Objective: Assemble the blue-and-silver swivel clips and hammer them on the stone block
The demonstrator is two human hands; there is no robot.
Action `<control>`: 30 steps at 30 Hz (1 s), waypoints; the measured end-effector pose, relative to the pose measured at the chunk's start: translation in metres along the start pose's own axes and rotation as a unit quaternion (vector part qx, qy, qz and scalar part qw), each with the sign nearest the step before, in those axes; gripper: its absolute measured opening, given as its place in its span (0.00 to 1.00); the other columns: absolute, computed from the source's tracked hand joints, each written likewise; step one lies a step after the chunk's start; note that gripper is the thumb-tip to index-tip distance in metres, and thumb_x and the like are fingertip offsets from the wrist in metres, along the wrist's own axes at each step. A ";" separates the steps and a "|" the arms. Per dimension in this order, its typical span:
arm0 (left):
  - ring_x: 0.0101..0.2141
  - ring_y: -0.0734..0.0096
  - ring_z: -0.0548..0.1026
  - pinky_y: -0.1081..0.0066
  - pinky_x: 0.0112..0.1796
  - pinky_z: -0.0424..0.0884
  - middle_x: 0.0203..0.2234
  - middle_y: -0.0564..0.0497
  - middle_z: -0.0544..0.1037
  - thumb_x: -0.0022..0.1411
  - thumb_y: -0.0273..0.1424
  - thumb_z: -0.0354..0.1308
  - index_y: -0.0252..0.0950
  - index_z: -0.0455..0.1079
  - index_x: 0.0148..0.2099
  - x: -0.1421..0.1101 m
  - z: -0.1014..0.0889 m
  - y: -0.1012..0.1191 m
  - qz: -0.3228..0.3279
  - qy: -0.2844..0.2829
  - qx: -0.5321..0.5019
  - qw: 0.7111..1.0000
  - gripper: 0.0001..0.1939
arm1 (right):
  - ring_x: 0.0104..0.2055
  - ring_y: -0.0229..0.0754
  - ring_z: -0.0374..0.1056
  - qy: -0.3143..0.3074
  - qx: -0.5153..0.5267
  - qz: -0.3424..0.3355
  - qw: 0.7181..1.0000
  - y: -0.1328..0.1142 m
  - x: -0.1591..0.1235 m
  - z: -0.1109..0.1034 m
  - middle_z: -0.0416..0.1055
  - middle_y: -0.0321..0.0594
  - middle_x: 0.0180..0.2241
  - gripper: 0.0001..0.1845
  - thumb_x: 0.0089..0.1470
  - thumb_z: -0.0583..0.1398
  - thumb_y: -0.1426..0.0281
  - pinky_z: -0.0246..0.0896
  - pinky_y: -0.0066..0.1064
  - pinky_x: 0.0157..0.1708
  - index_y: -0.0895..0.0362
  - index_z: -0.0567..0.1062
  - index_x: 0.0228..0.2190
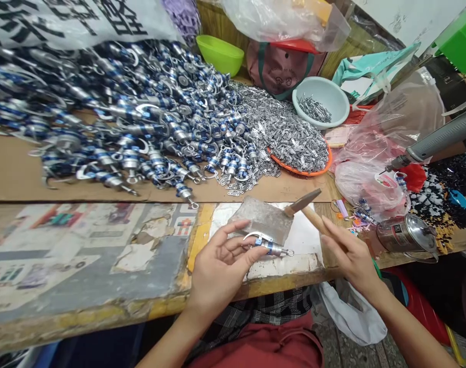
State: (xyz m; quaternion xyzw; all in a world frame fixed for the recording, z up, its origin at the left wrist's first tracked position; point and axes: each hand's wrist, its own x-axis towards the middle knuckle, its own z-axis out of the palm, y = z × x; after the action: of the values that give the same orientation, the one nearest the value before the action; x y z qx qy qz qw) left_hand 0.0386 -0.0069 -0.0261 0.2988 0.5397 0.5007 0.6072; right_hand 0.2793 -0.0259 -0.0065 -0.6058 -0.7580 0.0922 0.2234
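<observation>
Two grips of mine are occupied: my left grip [220,259] is pinched, thumb against fingers, on a slim blue-and-silver metal cylinder [272,247] with a curved pale lever and an end ring; my right grip [353,257] is wrapped round the pale wooden handle of a hammer with a dark, tapering steel head [305,199]. I hold the cylinder near the front edge of the worn wooden desk [156,307], over a white sheet [305,243], its ring pointing right. Just beyond lies a rough, dull grey metal slab [261,217]; the hammer head overlaps its right corner in my view, and whether they touch I cannot tell. Toward the back left edge, on smooth brown cardboard [10,176], spreads a knobbly heap of glossy blue-and-silver cylinders [160,117]. Right of it, thin perforated metal strips [294,138] fill and spill around a shallow orange-rimmed basket [330,161]. My left wrist has its widest room along the flat, scuffed printed paper [64,266] by the front edge; rightward, a shiny lidded metal canister [399,235] narrows the space.
</observation>
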 end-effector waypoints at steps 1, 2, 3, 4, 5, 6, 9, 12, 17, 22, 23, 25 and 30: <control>0.27 0.69 0.78 0.73 0.32 0.76 0.22 0.53 0.79 0.37 0.32 0.69 0.35 0.72 0.38 -0.001 0.000 0.000 0.015 0.006 0.023 1.000 0.21 | 0.44 0.42 0.70 -0.011 0.018 0.029 0.999 0.008 0.003 0.001 0.73 0.43 0.45 0.21 0.58 0.53 0.65 0.67 0.32 0.40 0.53 0.67 0.53; 0.27 0.69 0.78 0.73 0.32 0.75 0.22 0.52 0.80 0.39 0.32 0.69 0.36 0.74 0.34 -0.002 -0.001 -0.001 0.038 0.017 0.051 0.998 0.16 | 0.45 0.44 0.70 -0.032 0.022 0.051 0.998 0.015 0.007 0.002 0.72 0.43 0.46 0.20 0.58 0.54 0.64 0.67 0.34 0.42 0.54 0.68 0.52; 0.26 0.69 0.77 0.73 0.31 0.75 0.22 0.52 0.80 0.40 0.33 0.68 0.38 0.76 0.30 -0.003 -0.002 -0.001 0.069 0.031 0.079 0.994 0.11 | 0.45 0.44 0.70 -0.055 0.014 0.063 0.996 0.019 0.013 0.003 0.73 0.44 0.45 0.20 0.58 0.54 0.63 0.67 0.36 0.42 0.55 0.69 0.50; 0.25 0.69 0.77 0.72 0.31 0.74 0.22 0.53 0.79 0.42 0.33 0.67 0.39 0.76 0.28 -0.003 -0.002 -0.001 0.108 0.044 0.103 0.988 0.07 | 0.43 0.44 0.70 -0.073 -0.003 0.066 0.995 0.022 0.020 0.004 0.74 0.44 0.43 0.19 0.58 0.54 0.62 0.67 0.36 0.41 0.56 0.71 0.49; 0.25 0.69 0.76 0.72 0.31 0.73 0.22 0.54 0.79 0.43 0.33 0.67 0.41 0.77 0.27 -0.003 -0.003 -0.001 0.149 0.054 0.120 0.980 0.04 | 0.42 0.44 0.71 -0.081 -0.026 0.059 0.995 0.021 0.028 0.005 0.74 0.43 0.41 0.18 0.58 0.53 0.62 0.67 0.36 0.41 0.56 0.72 0.47; 0.25 0.70 0.75 0.72 0.31 0.73 0.22 0.55 0.79 0.44 0.32 0.66 0.43 0.77 0.26 -0.002 -0.004 -0.001 0.190 0.055 0.132 0.971 0.03 | 0.41 0.43 0.70 -0.079 -0.053 0.042 0.995 0.018 0.039 0.007 0.74 0.43 0.40 0.17 0.58 0.53 0.63 0.66 0.35 0.40 0.56 0.73 0.46; 0.26 0.72 0.73 0.73 0.30 0.70 0.24 0.56 0.76 0.45 0.30 0.66 0.46 0.77 0.27 0.003 -0.006 0.000 0.291 0.044 0.149 0.944 0.05 | 0.45 0.40 0.67 -0.071 -0.167 -0.049 0.982 0.000 0.084 0.020 0.72 0.44 0.43 0.14 0.60 0.52 0.71 0.62 0.30 0.44 0.58 0.73 0.44; 0.29 0.73 0.72 0.74 0.30 0.68 0.28 0.54 0.73 0.46 0.28 0.67 0.46 0.77 0.29 0.007 -0.008 0.000 0.349 0.036 0.173 0.920 0.07 | 0.48 0.41 0.65 -0.128 -0.243 -0.104 0.956 -0.019 0.134 0.041 0.70 0.46 0.46 0.16 0.59 0.49 0.79 0.60 0.30 0.44 0.59 0.72 0.44; 0.28 0.74 0.73 0.75 0.30 0.69 0.28 0.54 0.73 0.47 0.25 0.65 0.43 0.77 0.31 0.009 -0.012 0.003 0.373 -0.023 0.230 0.898 0.08 | 0.41 0.48 0.67 -0.196 -0.267 -0.139 0.933 -0.037 0.175 0.062 0.72 0.53 0.37 0.15 0.56 0.49 0.81 0.59 0.34 0.34 0.66 0.74 0.36; 0.26 0.79 0.72 0.80 0.28 0.68 0.26 0.56 0.75 0.48 0.22 0.64 0.41 0.77 0.34 0.012 -0.016 0.002 0.404 -0.063 0.238 0.881 0.10 | 0.37 0.45 0.68 -0.213 -0.266 -0.151 0.928 -0.036 0.174 0.058 0.72 0.50 0.36 0.14 0.53 0.50 0.81 0.56 0.32 0.31 0.62 0.74 0.36; 0.26 0.80 0.72 0.81 0.28 0.68 0.26 0.56 0.75 0.49 0.22 0.64 0.40 0.77 0.34 0.013 -0.017 0.002 0.407 -0.067 0.241 0.878 0.10 | 0.36 0.45 0.68 -0.209 -0.263 -0.148 0.930 -0.034 0.174 0.057 0.72 0.49 0.36 0.14 0.53 0.51 0.81 0.55 0.32 0.31 0.61 0.74 0.36; 0.27 0.80 0.72 0.82 0.29 0.68 0.27 0.56 0.74 0.49 0.21 0.64 0.38 0.77 0.34 0.012 -0.018 0.002 0.410 -0.076 0.245 0.875 0.10 | 0.36 0.45 0.68 -0.192 -0.254 -0.139 0.938 -0.029 0.171 0.054 0.73 0.48 0.35 0.14 0.53 0.51 0.79 0.54 0.31 0.31 0.60 0.75 0.36; 0.27 0.82 0.73 0.84 0.30 0.68 0.27 0.56 0.75 0.49 0.20 0.63 0.36 0.76 0.34 0.010 -0.018 0.003 0.403 -0.082 0.241 0.879 0.09 | 0.33 0.42 0.66 -0.149 -0.206 -0.126 0.959 -0.014 0.161 0.051 0.73 0.43 0.30 0.12 0.55 0.52 0.76 0.51 0.29 0.30 0.58 0.75 0.34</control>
State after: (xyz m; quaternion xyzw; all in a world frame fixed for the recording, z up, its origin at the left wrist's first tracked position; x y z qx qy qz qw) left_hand 0.0203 -0.0002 -0.0313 0.6676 0.4247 0.5307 0.3039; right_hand 0.2174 0.1314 -0.0092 -0.5178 -0.8554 -0.0060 -0.0121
